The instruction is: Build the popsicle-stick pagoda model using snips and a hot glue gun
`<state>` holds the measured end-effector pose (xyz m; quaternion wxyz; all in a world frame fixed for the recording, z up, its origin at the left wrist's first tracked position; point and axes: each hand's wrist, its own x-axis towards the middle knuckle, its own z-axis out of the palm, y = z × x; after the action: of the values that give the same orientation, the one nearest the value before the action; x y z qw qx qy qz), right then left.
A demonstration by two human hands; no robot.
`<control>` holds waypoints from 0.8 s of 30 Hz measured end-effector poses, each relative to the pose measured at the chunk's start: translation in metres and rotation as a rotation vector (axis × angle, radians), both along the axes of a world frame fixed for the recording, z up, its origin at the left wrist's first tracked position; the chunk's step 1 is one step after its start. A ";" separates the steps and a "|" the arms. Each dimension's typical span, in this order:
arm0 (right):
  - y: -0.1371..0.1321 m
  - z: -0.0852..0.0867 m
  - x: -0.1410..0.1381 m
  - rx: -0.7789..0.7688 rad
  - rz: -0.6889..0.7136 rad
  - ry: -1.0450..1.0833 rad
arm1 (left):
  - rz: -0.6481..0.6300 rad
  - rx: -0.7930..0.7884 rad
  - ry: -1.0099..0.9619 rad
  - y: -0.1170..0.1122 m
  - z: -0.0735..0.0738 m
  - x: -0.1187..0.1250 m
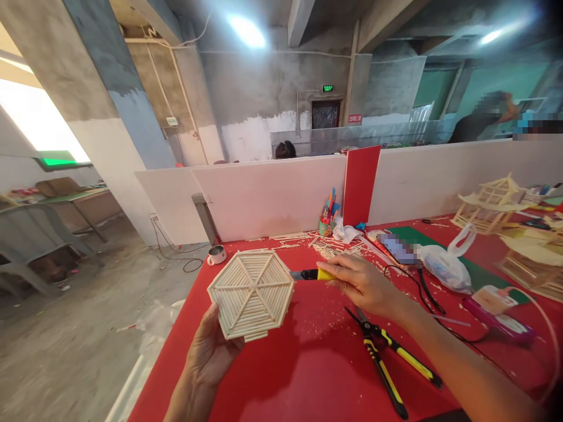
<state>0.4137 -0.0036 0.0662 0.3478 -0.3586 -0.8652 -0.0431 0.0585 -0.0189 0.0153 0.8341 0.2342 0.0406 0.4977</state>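
Observation:
My left hand [211, 346] grips an octagonal panel made of thin wooden sticks [253, 290] by its lower left edge and holds it up above the table. Sticks radiate from its centre and split it into wedges; a few stick ends jut out at the bottom. In my right hand [356, 278] is a utility knife [314, 274] with a yellow handle, pointing left. Its blade end meets the panel's right edge; whether it touches or passes behind, I cannot tell. Below my right hand, yellow-and-black pliers [387, 351] lie on the table with their handles spread.
The red table [299, 387] carries scattered sticks [338, 249], a metal cup [216, 254], a pen holder [326, 225], a plastic bag [446, 266], a phone [398, 247] and cables. Wooden house models [490, 202] stand at right. A white partition [272, 199] borders the back.

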 end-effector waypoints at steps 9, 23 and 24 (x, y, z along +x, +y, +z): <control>0.004 0.011 -0.008 0.090 0.032 -0.026 | 0.097 -0.052 0.137 -0.008 0.014 -0.002; 0.001 0.019 -0.015 0.196 0.038 -0.038 | 0.047 -0.035 0.224 -0.011 0.037 -0.009; 0.001 0.018 -0.016 0.211 0.035 -0.028 | 0.046 -0.036 0.232 -0.012 0.038 -0.010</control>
<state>0.3980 -0.0026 0.0843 0.3721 -0.3040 -0.8669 -0.1331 0.0481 -0.0310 0.0529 0.8163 0.2741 0.1511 0.4855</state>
